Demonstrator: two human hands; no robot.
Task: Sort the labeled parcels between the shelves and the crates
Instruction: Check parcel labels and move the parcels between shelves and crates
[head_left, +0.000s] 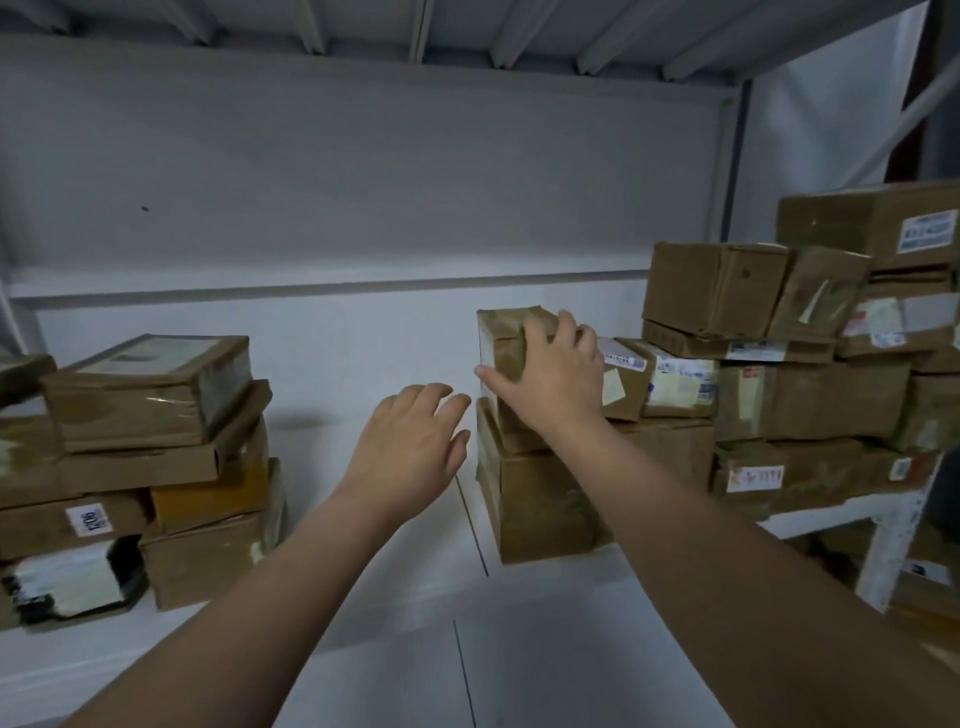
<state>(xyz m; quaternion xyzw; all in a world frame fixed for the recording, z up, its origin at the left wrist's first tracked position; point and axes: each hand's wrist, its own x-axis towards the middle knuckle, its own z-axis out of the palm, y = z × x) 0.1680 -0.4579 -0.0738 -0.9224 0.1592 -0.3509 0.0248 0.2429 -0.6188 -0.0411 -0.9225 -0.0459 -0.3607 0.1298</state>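
Step in hand, as I judge it: taking one small parcel (501, 338) off the white shelf (363, 571). Right hand (556, 379) clasps it from the front, fingers hooked over the top edge and thumb stretched across the near face toward the left corner. The hold looks firm, with nothing else in it. Left hand (410, 447) hovers just beside it, lower and to the left, fingers straight and slightly spread, holding nothing. It seems not to touch the parcel.

Location: the small parcel sits on top of a larger brown box (535, 504) at mid-shelf, at the left end of the right-hand pile (779, 364). A labelled neighbour (623, 379) is right against it on the right. A separate pile (145, 415) stands well apart at the left of the shelf, and one box there carries a sticker reading 1206 (88, 519). No crate in view.

Look of the parcel: brown cardboard wrapped in glossy clear tape, corners a little crushed. A pale patch on its left end face is probably a label, too blurred to read.

Next move, judged: bring the left hand in against the left end so both hands share the load. Then lift clear without dragging the neighbour or tipping the box below. The label needs turning toward the eye before choosing shelf or crate. Risk: the tape looks slick, so a one-hand hold may slip
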